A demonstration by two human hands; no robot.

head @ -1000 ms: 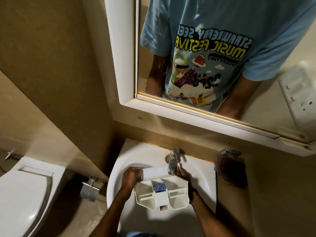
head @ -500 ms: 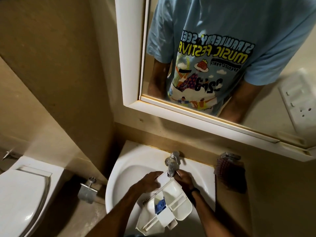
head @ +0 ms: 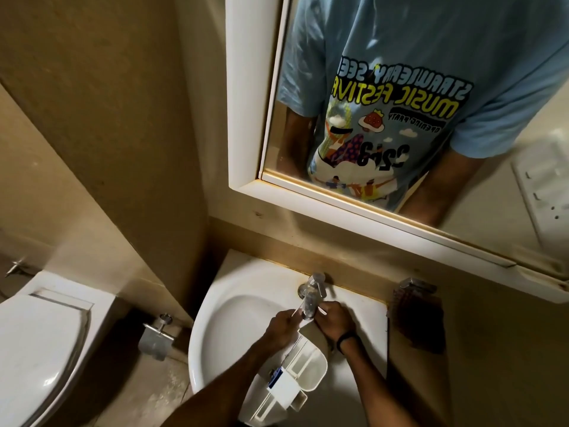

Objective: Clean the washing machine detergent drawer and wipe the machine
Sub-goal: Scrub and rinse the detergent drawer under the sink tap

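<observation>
The white plastic detergent drawer (head: 303, 372), with a small blue insert, is tilted steeply over the white sink (head: 228, 318), its front end up under the chrome tap (head: 311, 295). My left hand (head: 281, 326) grips the drawer's upper left edge. My right hand (head: 334, 320), with a dark band on the wrist, grips its upper right end just beside the tap spout. The drawer's compartments face up and to the right. Its lower end hangs toward the sink's near rim.
A white-framed mirror (head: 246, 167) hangs above the sink and reflects a person's blue printed shirt. A toilet (head: 40, 343) stands at the left, with a metal holder (head: 155, 335) on the wall beside it. A dark cloth (head: 415, 318) hangs at the sink's right.
The drawer went from lying level across the basin to standing steeply tilted. My left hand moved from its left side up to the end under the tap.
</observation>
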